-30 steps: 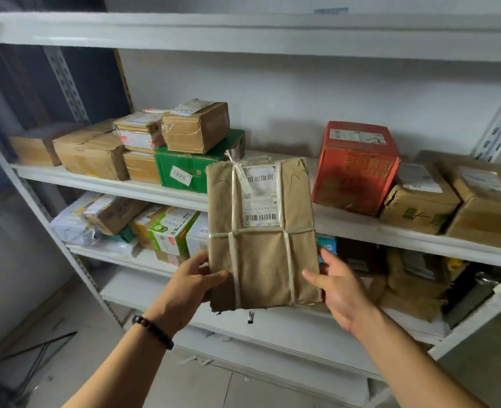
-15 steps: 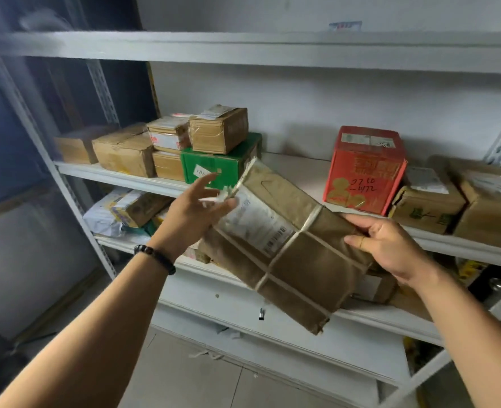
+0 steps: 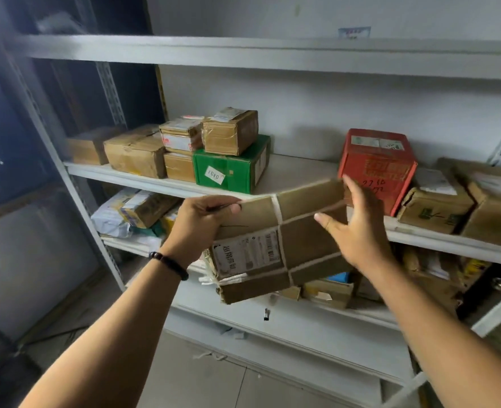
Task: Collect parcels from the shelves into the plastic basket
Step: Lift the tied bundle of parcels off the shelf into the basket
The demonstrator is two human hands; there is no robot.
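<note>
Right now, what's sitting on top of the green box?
One taped brown carton rests on the green box, toward its left end. Anything behind that carton is covered from view.

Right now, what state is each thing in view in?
Brown paper-wrapped parcel tied with white string: held in the air, turned sideways, label facing camera.
Left hand: grips the parcel's upper left corner.
Right hand: fingers spread, against the parcel's right end.
Green cardboard box: closed, on shelf, brown box on top.
Red cardboard box: closed, on shelf.
</note>
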